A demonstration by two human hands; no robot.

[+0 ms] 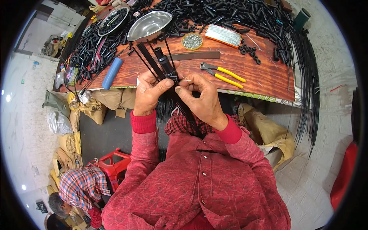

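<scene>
Upright between my hands stands a bundle of thin black rods around a stepped black plastic hub [165, 64], which looks like an umbrella frame; its lower rods run down toward my lap. My left hand [150, 91] is closed around the frame just below the hub, with white tape on one finger. Beside it, my right hand [203, 95] pinches a thin metal wire [185, 80] at the hub's base. The wire's inner end is too small to follow. Beyond the hands, a few black rods spread apart from the bundle.
On the wooden table [264, 73] lie yellow-handled pincers [229, 78], a blue cylinder [112, 73], a tin of wires [223, 35], a dish of small metal pieces [192, 41] and a metal bowl [150, 26]. Black tubes [218, 13] heap behind. A person [82, 184] bends near a red stool [114, 163].
</scene>
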